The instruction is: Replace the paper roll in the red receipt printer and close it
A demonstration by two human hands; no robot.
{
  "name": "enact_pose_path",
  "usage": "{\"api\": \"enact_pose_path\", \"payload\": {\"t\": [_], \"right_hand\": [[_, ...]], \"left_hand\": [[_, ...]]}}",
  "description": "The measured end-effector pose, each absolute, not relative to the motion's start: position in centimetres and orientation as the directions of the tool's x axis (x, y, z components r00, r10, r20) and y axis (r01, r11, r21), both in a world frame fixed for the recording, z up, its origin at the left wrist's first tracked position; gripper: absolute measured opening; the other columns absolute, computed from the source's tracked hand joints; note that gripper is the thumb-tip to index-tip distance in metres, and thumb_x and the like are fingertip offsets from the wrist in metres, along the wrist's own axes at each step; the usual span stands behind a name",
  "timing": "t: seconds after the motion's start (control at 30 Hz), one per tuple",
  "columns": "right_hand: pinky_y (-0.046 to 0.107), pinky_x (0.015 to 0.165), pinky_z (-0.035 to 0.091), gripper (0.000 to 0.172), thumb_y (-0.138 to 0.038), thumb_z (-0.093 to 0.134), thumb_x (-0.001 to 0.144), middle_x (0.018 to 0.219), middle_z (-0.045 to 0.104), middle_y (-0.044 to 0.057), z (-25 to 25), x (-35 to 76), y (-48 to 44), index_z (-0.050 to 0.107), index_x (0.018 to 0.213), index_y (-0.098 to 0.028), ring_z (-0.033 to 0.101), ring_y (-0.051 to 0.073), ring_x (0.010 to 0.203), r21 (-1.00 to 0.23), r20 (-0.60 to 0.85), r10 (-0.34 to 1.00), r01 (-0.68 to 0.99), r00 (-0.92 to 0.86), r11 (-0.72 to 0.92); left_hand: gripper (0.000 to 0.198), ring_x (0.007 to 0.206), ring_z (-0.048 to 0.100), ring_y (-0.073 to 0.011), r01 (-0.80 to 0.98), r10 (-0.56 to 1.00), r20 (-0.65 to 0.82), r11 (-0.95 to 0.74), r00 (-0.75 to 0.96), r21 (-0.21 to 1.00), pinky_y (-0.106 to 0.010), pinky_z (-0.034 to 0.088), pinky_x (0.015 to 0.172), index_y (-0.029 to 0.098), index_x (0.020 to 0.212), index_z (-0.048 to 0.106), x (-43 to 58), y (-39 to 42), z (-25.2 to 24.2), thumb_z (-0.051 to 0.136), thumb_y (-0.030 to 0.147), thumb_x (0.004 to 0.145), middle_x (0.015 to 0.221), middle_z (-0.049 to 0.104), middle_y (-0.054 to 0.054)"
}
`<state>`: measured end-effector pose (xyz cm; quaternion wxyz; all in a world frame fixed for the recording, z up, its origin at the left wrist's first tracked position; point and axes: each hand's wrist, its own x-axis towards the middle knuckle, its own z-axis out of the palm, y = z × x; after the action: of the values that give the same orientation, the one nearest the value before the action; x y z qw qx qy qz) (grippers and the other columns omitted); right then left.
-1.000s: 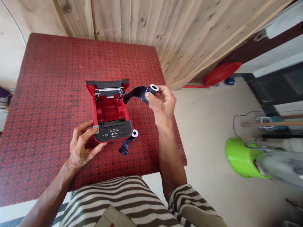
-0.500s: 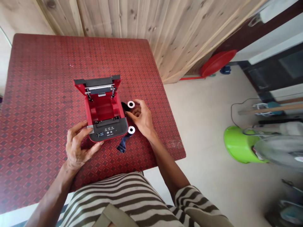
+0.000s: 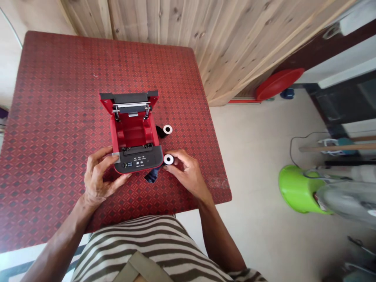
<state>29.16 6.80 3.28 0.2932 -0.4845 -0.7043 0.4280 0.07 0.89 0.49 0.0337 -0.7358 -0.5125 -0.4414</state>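
Note:
A red and black label printer [image 3: 138, 158] stands on the table with its lid [image 3: 132, 102] raised and its red inner bay showing no roll. My left hand [image 3: 98, 174] grips the printer's near left corner, fingers at the side and thumb along the front edge. To the printer's right, my right hand [image 3: 186, 172] closes thumb and fingers around the nearer ribbon roll [image 3: 168, 159], which has a white ring-shaped end. A dark blue loose tail [image 3: 151, 176] lies beside that roll, partly under the printer's front edge. Farther back lies a second roll [image 3: 167, 129] with a black tail, untouched.
The table [image 3: 73, 78] has a red patterned top and meets a wooden plank wall [image 3: 176, 23] at the back. On the floor to the right are a green bucket [image 3: 289, 188] and a red basin [image 3: 279, 84] leaning on the wall.
My right hand has moved from the farther roll toward me and taken hold of the nearer one. My left hand stays on the printer. The whole view has shifted slightly.

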Motion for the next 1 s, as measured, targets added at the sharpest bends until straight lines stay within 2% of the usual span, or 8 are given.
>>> {"api": "enact_pose_path", "payload": {"t": [0.1, 0.17, 0.23, 0.37, 0.47, 0.57, 0.7, 1.0], "right_hand": [[0.038, 0.090, 0.055, 0.029, -0.025, 0.074, 0.096, 0.117, 0.074, 0.005, 7.5, 29.0, 8.0, 0.068, 0.125, -0.026, 0.069, 0.021, 0.104, -0.863, 0.131, 0.865, 0.373, -0.485, 0.339], [0.043, 0.100, 0.053, 0.030, -0.023, 0.068, 0.100, 0.123, 0.074, 0.006, 10.3, 28.0, 9.3, 0.065, 0.130, -0.025, 0.067, 0.023, 0.112, -0.761, 0.288, 0.755, 0.338, -0.589, 0.554], [0.046, 0.104, 0.052, 0.032, -0.020, 0.067, 0.101, 0.124, 0.073, 0.007, 12.1, 26.0, 10.7, 0.063, 0.132, -0.024, 0.066, 0.024, 0.114, -0.623, 0.320, 0.665, 0.378, -0.675, 0.685], [0.043, 0.100, 0.054, 0.019, -0.012, 0.057, 0.103, 0.113, 0.075, 0.012, 12.3, 20.9, 12.9, 0.067, 0.120, -0.015, 0.065, 0.027, 0.114, -0.314, 0.108, 0.603, 0.548, -0.790, 0.775], [0.036, 0.087, 0.055, 0.021, -0.012, 0.050, 0.106, 0.107, 0.077, 0.012, 11.6, 18.2, 13.7, 0.070, 0.114, -0.014, 0.069, 0.026, 0.109, -0.172, -0.090, 0.616, 0.621, -0.783, 0.764], [0.034, 0.079, 0.054, 0.026, -0.012, 0.048, 0.107, 0.109, 0.079, 0.013, 11.2, 16.9, 14.4, 0.071, 0.119, -0.016, 0.074, 0.026, 0.102, -0.135, -0.215, 0.626, 0.658, -0.749, 0.741], [0.038, 0.082, 0.055, 0.031, -0.010, 0.047, 0.105, 0.110, 0.080, 0.016, 10.4, 16.2, 15.5, 0.074, 0.119, -0.015, 0.076, 0.029, 0.102, -0.137, -0.300, 0.601, 0.656, -0.741, 0.742], [0.041, 0.085, 0.055, 0.031, -0.009, 0.048, 0.104, 0.113, 0.079, 0.017, 9.6, 16.1, 15.6, 0.074, 0.121, -0.014, 0.075, 0.029, 0.100, -0.180, -0.283, 0.588, 0.644, -0.758, 0.744]], "left_hand": [[0.071, 0.118, 0.069, -0.0292, 0.788, 0.724, 0.685, -0.468, 0.082, 0.400, -0.044, 0.063, 0.095, 0.020, 0.141, 0.056, 0.1, 0.9, 0.5, 0.090, 0.035, 0.080, 0.129, 0.068, -0.016], [0.071, 0.118, 0.069, -0.0293, 0.790, 0.728, 0.681, -0.461, 0.075, 0.405, -0.044, 0.064, 0.095, 0.022, 0.142, 0.056, 0.1, 0.8, 0.4, 0.088, 0.037, 0.081, 0.130, 0.068, -0.016], [0.069, 0.118, 0.070, -0.0291, 0.787, 0.732, 0.678, -0.456, 0.066, 0.416, -0.044, 0.064, 0.094, 0.023, 0.142, 0.055, 0.1, 0.8, 0.4, 0.087, 0.039, 0.082, 0.131, 0.068, -0.016], [0.069, 0.117, 0.070, -0.0271, 0.784, 0.740, 0.669, -0.454, 0.068, 0.422, -0.040, 0.064, 0.094, 0.023, 0.142, 0.055, 0.1, 0.6, 0.1, 0.087, 0.038, 0.083, 0.132, 0.067, -0.015], [0.066, 0.118, 0.070, -0.0256, 0.783, 0.743, 0.666, -0.456, 0.073, 0.423, -0.038, 0.064, 0.094, 0.021, 0.141, 0.055, 0.1, 0.5, -0.1, 0.085, 0.040, 0.085, 0.131, 0.066, -0.015], [0.064, 0.118, 0.070, -0.0248, 0.786, 0.747, 0.662, -0.448, 0.066, 0.427, -0.037, 0.064, 0.094, 0.020, 0.139, 0.055, 0.3, 0.5, -0.1, 0.083, 0.043, 0.087, 0.132, 0.065, -0.015], [0.061, 0.115, 0.071, -0.0238, 0.799, 0.753, 0.655, -0.430, 0.060, 0.420, -0.036, 0.065, 0.090, 0.023, 0.140, 0.054, 0.3, 0.5, 0.1, 0.080, 0.045, 0.089, 0.132, 0.066, -0.014], [0.064, 0.115, 0.072, -0.0250, 0.785, 0.766, 0.641, -0.423, 0.043, 0.453, -0.037, 0.065, 0.091, 0.025, 0.139, 0.055, 0.3, 0.3, 0.0, 0.085, 0.042, 0.085, 0.133, 0.067, -0.013]]}}
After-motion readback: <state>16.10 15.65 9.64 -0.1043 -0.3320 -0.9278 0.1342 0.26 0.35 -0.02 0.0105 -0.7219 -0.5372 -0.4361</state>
